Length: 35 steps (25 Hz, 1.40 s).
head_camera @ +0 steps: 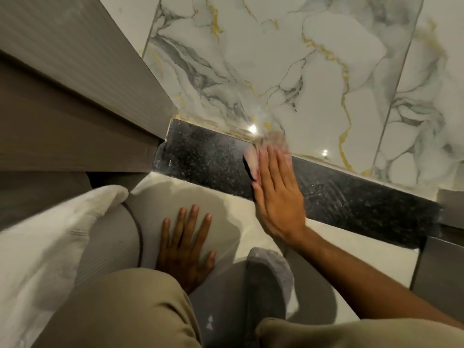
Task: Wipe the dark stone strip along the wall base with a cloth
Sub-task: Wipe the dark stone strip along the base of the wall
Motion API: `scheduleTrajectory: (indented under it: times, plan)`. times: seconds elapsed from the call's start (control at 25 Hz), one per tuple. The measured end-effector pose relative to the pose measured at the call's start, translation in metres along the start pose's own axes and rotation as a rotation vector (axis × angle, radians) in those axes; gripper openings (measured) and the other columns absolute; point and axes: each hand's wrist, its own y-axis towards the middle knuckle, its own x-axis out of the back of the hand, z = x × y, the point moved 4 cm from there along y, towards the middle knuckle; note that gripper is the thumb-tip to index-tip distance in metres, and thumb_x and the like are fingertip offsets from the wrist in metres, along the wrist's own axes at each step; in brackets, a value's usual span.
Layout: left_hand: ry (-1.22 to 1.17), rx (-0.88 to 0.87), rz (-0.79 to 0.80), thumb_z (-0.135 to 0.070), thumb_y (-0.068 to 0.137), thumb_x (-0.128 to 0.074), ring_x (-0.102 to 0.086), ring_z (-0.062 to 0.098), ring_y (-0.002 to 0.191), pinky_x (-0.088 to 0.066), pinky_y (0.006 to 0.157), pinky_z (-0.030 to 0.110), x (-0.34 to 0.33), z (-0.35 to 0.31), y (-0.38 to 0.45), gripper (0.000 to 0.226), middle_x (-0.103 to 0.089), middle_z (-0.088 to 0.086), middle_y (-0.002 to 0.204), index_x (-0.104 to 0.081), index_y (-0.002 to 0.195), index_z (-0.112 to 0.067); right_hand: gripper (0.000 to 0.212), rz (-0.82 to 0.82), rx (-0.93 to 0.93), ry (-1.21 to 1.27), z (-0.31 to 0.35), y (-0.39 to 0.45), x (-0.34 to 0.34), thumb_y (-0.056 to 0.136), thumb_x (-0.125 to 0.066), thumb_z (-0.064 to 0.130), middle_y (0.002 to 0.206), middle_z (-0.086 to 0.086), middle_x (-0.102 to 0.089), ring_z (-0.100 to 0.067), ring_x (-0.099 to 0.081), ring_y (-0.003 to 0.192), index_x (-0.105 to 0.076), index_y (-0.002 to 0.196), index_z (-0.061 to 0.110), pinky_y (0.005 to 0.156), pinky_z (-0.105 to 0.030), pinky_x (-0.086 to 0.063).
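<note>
Pale cloth (252, 159) pinned midway along dark stone strip (200, 159), at its top edge, under right hand (276, 197): fingers (273, 169) straight, pressing flat. Left hand (184, 249) below strip, splayed flat on floor (226, 217), holding nothing.

Pale, glossy floor (226, 214), shadowed through the middle. Bears a left hand (184, 254) pressed flat, fingers straight and spread, pointing toward the wall. Carries a grey slipper (270, 280) just right of that hand, toe toward the wall. Holds a grey ribbed round object (113, 239) at left, partly under white fabric (50, 234). Meets the dark stone strip (200, 159) along the far edge.
</note>
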Motion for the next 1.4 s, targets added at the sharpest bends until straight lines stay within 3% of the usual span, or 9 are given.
scheduleTrajectory:
  times: [0.16, 0.32, 0.4, 0.48, 0.6, 0.84, 1.08, 1.28, 1.4]
  plan:
    - [0.001, 0.003, -0.031, -0.055, 0.107, -0.044, -0.008, 0.035, 0.179, -0.003, 0.142, 0.063, 0.004, -0.003, 0.002, 0.082, -0.018, 0.012, 0.191, -0.027, 0.180, -0.025, 0.067, 0.101, 0.315, 0.026, 0.096, 0.086, -0.009, 0.118, -0.019, 0.045, 0.186, -0.013, -0.013, -0.030, -0.008, 0.175, -0.016, 0.176, 0.011, 0.141, -0.052, -0.015]
    - [-0.026, -0.014, -0.091, -0.052, 0.097, -0.062, -0.035, 0.040, 0.164, 0.001, 0.145, 0.056, 0.004, -0.004, 0.002, 0.071, -0.063, 0.021, 0.160, -0.055, 0.157, -0.017, 0.062, 0.291, 0.801, -0.071, 0.137, 0.046, -0.025, 0.120, -0.023, 0.040, 0.186, -0.010, -0.014, -0.029, -0.010, 0.174, -0.016, 0.177, 0.017, 0.142, -0.050, -0.013]
    - [-0.034, 0.009, -0.064, -0.052, 0.104, -0.055, -0.026, 0.037, 0.171, 0.002, 0.144, 0.057, 0.004, -0.002, 0.002, 0.074, -0.050, 0.019, 0.173, -0.045, 0.170, -0.019, 0.057, 0.300, 0.944, 0.044, 0.119, 0.045, -0.017, 0.119, -0.037, 0.036, 0.183, -0.006, -0.027, -0.026, -0.023, 0.172, -0.030, 0.174, 0.019, 0.140, -0.050, -0.026]
    - [-0.020, 0.005, -0.038, -0.057, 0.108, -0.043, -0.010, 0.035, 0.178, 0.002, 0.143, 0.061, 0.001, -0.003, 0.001, 0.081, -0.021, 0.011, 0.190, -0.027, 0.180, -0.024, 0.055, 0.189, 0.779, 0.125, 0.101, 0.086, -0.007, 0.118, -0.040, 0.032, 0.180, -0.010, -0.034, -0.029, -0.030, 0.170, -0.037, 0.171, 0.015, 0.138, -0.053, -0.031]
    - [0.007, 0.012, -0.003, -0.060, 0.108, -0.039, -0.008, 0.037, 0.178, 0.001, 0.142, 0.063, -0.005, 0.000, -0.001, 0.082, -0.013, 0.010, 0.192, -0.024, 0.181, -0.025, 0.060, 0.037, 0.453, 0.065, 0.090, 0.122, 0.004, 0.119, -0.035, 0.032, 0.182, -0.018, -0.026, -0.035, -0.023, 0.171, -0.029, 0.172, 0.007, 0.139, -0.055, -0.026]
    - [0.015, 0.011, 0.026, -0.058, 0.103, -0.046, -0.007, 0.037, 0.178, 0.002, 0.142, 0.064, -0.012, 0.002, -0.004, 0.087, -0.012, 0.010, 0.192, -0.023, 0.181, -0.026, 0.063, 0.132, 0.603, 0.011, 0.026, -0.027, -0.010, 0.114, -0.046, 0.034, 0.182, -0.010, -0.030, -0.028, -0.027, 0.171, -0.033, 0.173, 0.015, 0.137, -0.051, -0.032]
    - [0.046, -0.021, 0.057, -0.062, 0.107, -0.034, -0.009, 0.039, 0.178, -0.002, 0.141, 0.068, -0.010, 0.007, -0.003, 0.084, -0.012, 0.014, 0.192, -0.023, 0.181, -0.025, 0.064, -0.064, 0.198, 0.014, -0.001, 0.031, 0.003, 0.118, -0.038, 0.029, 0.186, -0.012, -0.015, -0.026, -0.012, 0.175, -0.019, 0.175, 0.009, 0.141, -0.052, -0.020]
    - [-0.017, -0.022, 0.036, -0.056, 0.109, -0.035, -0.005, 0.034, 0.179, 0.001, 0.143, 0.061, -0.006, 0.004, 0.001, 0.082, -0.008, 0.012, 0.193, -0.019, 0.182, -0.021, 0.060, 0.062, 0.288, -0.034, -0.025, -0.090, -0.013, 0.118, -0.037, 0.036, 0.183, -0.010, -0.025, -0.026, -0.019, 0.173, -0.028, 0.174, 0.015, 0.138, -0.054, -0.031]
    - [-0.029, -0.118, 0.011, -0.055, 0.113, -0.030, -0.006, 0.032, 0.179, 0.001, 0.144, 0.057, -0.005, -0.016, 0.012, 0.079, -0.008, 0.012, 0.193, -0.019, 0.182, -0.017, 0.063, -0.022, -0.019, 0.010, -0.082, -0.094, 0.006, 0.117, -0.035, 0.030, 0.186, -0.005, -0.012, -0.019, -0.006, 0.175, -0.016, 0.176, 0.017, 0.138, -0.056, -0.028]
